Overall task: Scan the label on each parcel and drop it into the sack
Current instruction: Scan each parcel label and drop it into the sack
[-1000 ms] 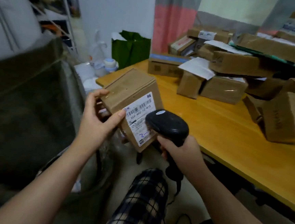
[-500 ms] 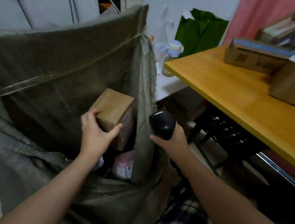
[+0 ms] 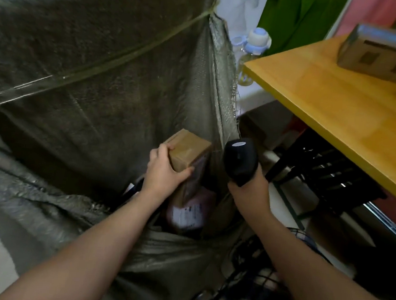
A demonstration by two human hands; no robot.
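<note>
The fingers of your left hand (image 3: 164,170) clasp the brown parcel (image 3: 188,148) inside the sack (image 3: 97,88) mouth, a pink packet (image 3: 186,212) just below them, while your right hand (image 3: 248,193) grips the scanner (image 3: 240,160) alongside; only the release is left here, I judge, with more boxes (image 3: 382,56) waiting on the table (image 3: 328,101).

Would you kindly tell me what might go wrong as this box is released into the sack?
1. The left hand holds the cardboard parcel right beside the sack's frayed side edge; released there, it might catch the cloth or slip outside.
2. A pink parcel lies directly below, so a hard drop could dent it.
3. The right hand holds the scanner close to that edge, where it may snag.
</note>
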